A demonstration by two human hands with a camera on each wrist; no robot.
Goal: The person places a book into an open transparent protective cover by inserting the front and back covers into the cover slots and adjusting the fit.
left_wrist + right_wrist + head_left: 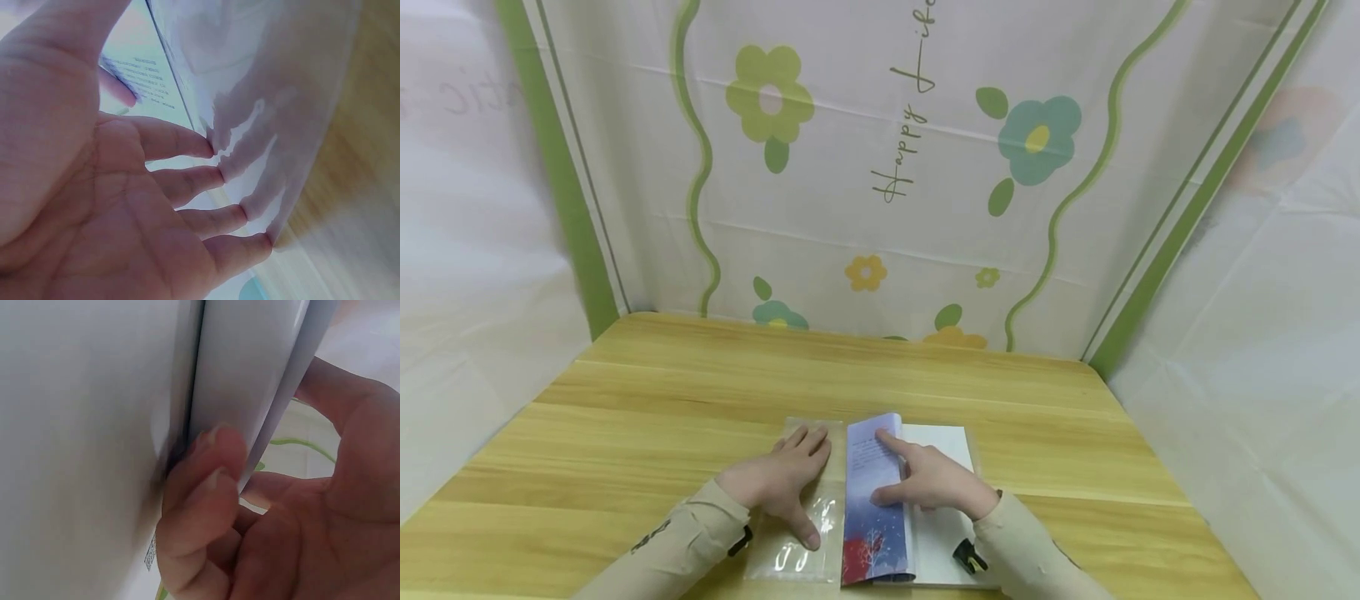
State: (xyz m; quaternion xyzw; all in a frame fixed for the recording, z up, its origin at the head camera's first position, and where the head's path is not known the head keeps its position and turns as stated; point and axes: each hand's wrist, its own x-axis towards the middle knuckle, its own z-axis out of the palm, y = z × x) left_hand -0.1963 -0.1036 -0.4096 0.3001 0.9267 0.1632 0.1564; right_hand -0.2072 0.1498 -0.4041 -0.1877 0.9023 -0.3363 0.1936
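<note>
L hand (782, 481): we press flat, fingers straight, on glossy clear film (797, 546) left of book (936, 508).
R hand (928, 481): we pinch book's cover flap (872, 500).

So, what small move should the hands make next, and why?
Probably the right hand should lay the raised book cover down onto the clear plastic sleeve. The left hand already presses the sleeve flat on the table, while the cover stands half-turned.
</note>
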